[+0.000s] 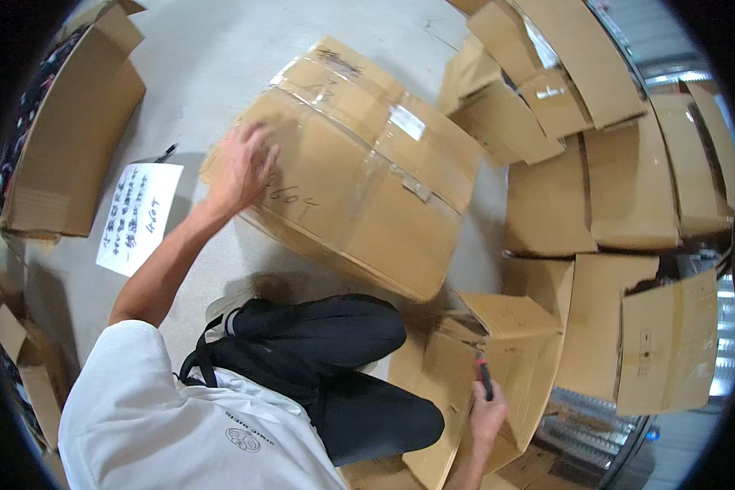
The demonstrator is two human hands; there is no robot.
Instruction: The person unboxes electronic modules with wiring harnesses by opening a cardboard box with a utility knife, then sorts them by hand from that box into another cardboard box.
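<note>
By hands (243, 168) (488, 410), taped carton (347, 175), probably a cutter (484, 376)

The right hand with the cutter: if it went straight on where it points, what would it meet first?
Probably the cardboard flap of the open box, just beyond the tip of the red-and-black cutter in the right hand. Depth is unclear, so the tip may already touch cardboard.

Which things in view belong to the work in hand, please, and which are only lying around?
Likely in use:
- red-and-black tool, in the right grip
- open carton beneath it
- large taped carton, left grip at its top

Apparently lying about:
- handwritten sheet
- dark pen
- far-left carton
- stacked cartons, right
</note>
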